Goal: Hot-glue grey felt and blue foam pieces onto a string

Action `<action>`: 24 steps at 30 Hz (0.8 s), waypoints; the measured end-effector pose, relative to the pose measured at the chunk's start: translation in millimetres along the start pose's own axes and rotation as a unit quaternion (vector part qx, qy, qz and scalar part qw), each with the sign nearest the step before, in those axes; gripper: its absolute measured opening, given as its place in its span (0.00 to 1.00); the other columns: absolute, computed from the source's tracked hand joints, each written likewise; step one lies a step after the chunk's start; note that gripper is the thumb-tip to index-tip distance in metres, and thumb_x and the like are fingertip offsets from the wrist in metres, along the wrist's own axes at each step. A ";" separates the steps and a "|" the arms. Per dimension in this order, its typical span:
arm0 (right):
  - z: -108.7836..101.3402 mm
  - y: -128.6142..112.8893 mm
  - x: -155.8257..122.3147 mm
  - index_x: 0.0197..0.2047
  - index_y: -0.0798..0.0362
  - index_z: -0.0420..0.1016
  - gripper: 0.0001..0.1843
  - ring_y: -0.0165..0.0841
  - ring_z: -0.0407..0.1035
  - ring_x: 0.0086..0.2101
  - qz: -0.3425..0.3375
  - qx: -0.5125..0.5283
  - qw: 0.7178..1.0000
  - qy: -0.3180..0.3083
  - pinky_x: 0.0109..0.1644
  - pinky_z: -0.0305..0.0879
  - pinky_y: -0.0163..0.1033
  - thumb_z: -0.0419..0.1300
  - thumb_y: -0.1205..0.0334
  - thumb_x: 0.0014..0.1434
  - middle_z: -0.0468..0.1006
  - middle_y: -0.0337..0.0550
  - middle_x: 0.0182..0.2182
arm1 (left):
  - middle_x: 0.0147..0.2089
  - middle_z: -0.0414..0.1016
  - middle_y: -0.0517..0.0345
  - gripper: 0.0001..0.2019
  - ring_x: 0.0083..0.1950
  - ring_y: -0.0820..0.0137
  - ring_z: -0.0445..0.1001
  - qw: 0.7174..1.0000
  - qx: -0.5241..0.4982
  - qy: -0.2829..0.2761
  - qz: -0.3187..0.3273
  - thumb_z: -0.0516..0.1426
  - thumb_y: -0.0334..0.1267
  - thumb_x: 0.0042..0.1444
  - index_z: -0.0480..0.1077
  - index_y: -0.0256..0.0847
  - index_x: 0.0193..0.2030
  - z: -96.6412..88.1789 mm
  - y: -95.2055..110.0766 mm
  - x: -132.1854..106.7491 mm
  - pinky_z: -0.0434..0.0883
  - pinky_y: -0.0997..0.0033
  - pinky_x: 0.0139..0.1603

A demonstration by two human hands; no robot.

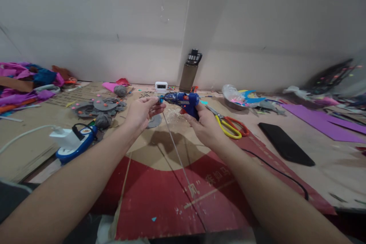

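Note:
My right hand [201, 118] is wrapped around the grip of a blue glue gun [183, 100], whose nozzle points left. Between the fingertips of my left hand [144, 111] is a small blue piece [161, 100], right at the nozzle; whether they touch, I cannot tell. From these fingers a long thin grey strand [175, 145], either stick or yarn, slants down towards me. Underneath, a flat grey disc [154, 121] lies on the cardboard, partly hidden by my left hand.
Scissors [231, 124] and a black phone [286, 143] lie to the right, with a metal bowl [237, 103] behind. A blue power strip [77, 148] and grey felt pieces [97, 107] are left. A bottle [190, 70] stands at the back. A black cord [277, 169] crosses the red cardboard [160, 202].

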State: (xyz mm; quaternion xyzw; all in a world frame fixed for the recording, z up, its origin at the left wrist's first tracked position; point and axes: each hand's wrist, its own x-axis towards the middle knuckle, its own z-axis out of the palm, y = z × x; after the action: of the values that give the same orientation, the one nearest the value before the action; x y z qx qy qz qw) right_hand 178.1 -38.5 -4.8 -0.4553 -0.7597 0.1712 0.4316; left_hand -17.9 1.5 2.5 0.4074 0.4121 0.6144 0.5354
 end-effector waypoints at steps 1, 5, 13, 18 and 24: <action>0.0 -0.1 -0.1 0.50 0.53 0.67 0.15 0.36 0.69 0.35 0.000 -0.008 1.000 0.003 0.40 0.63 0.42 0.52 0.62 0.59 0.76 0.46 0.37 | 0.27 0.77 0.50 0.03 0.29 0.70 0.78 1.000 0.001 0.001 0.001 0.59 0.30 0.54 0.72 0.32 0.30 0.5 0.2 -0.3 0.76 0.70 0.35; 0.6 0.9 -0.5 0.51 0.53 0.66 0.17 0.38 0.68 0.36 0.001 -0.027 1.000 0.005 0.40 0.63 0.43 0.52 0.61 0.60 0.76 0.47 0.38 | 0.27 0.77 0.51 0.04 0.29 0.69 0.78 1.000 0.008 0.002 0.007 0.60 0.31 0.53 0.71 0.32 0.30 0.7 -1.2 -0.4 0.76 0.68 0.37; 0.0 -0.1 -1.3 0.53 0.52 0.66 0.17 0.39 0.69 0.39 -0.005 -0.025 1.000 0.000 0.45 0.64 0.45 0.52 0.60 0.61 0.76 0.49 0.41 | 0.27 0.77 0.51 0.03 0.29 0.70 0.78 1.000 0.008 0.000 0.013 0.59 0.30 0.54 0.71 0.32 0.31 0.2 -1.5 -0.5 0.76 0.70 0.35; -0.6 0.5 -1.7 0.54 0.53 0.66 0.18 0.40 0.70 0.40 0.000 -0.035 0.999 0.003 0.45 0.64 0.45 0.52 0.59 0.61 0.76 0.49 0.41 | 0.28 0.77 0.51 0.03 0.30 0.69 0.78 1.000 0.013 0.002 0.020 0.60 0.30 0.53 0.71 0.32 0.30 0.7 -0.7 -1.5 0.76 0.69 0.36; 1.1 0.2 -1.9 0.55 0.53 0.65 0.19 0.39 0.69 0.41 -0.015 -0.030 0.999 -0.001 0.47 0.64 0.44 0.51 0.61 0.61 0.75 0.50 0.45 | 0.27 0.76 0.53 0.04 0.29 0.69 0.78 1.000 0.019 0.000 0.022 0.60 0.31 0.53 0.70 0.33 0.29 1.3 -1.9 -2.1 0.76 0.68 0.37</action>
State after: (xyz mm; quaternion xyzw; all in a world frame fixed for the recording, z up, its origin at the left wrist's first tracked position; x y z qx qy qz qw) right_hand 177.8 -39.9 -6.5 -0.4562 -0.7719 0.1423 0.4193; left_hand -15.9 -0.3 1.0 0.4265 0.4143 0.6179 0.5144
